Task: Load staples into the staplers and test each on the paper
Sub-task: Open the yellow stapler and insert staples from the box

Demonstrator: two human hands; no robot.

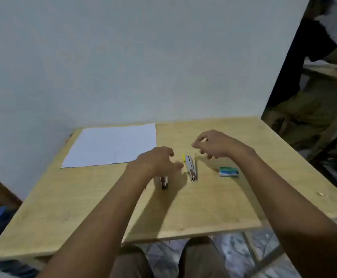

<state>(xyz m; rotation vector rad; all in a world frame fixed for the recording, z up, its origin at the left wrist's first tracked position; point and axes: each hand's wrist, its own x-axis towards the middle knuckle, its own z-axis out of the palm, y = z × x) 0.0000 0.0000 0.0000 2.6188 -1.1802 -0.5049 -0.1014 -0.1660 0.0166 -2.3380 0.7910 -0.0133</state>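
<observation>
Two metal staplers lie on the wooden table (203, 207). The yellow-trimmed stapler (191, 167) sits in the middle, in full view. A second stapler (164, 182) is mostly hidden under my left hand (157, 160), which hovers above it with fingers loosely curled, holding nothing. My right hand (213, 144) hangs above and behind the yellow stapler, fingers relaxed and curled, empty. A green and white staple box (229, 171) lies shut to the right. A white sheet of paper (111, 145) lies flat at the back left.
A pale wall stands right behind the table. A small scrap (180, 194) lies near the right edge. Another person sits at a second table (328, 73) at the far right. My knees show below the front edge.
</observation>
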